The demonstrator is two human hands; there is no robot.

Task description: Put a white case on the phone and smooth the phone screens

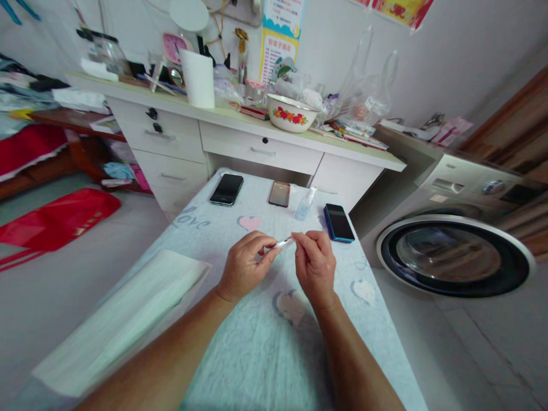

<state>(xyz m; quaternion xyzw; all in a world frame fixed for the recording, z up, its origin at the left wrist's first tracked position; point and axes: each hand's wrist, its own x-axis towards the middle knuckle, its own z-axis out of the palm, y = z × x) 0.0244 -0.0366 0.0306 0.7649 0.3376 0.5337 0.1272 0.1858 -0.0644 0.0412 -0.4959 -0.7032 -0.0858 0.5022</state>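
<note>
My left hand (247,264) pinches a small white phone-like device (282,243), seen edge-on above the cloth-covered table. My right hand (315,264) is closed at the device's right end, its thumb and forefinger pressed together there; whether they hold a separate small piece is too small to tell. Beyond the hands stands a clear spray bottle (305,206). A brownish phone case (279,194) lies behind it to the left. One black phone (226,189) rests at the table's far left, and a blue-edged phone (339,222) lies just beyond my right hand.
A folded pale cloth or paper (124,319) covers the table's left side. Behind the table is a white desk (261,149) bearing a floral bowl (293,113), a white cylinder (197,79) and plastic bags. At the right stands a washing machine (454,188); a red bag (60,220) lies at left.
</note>
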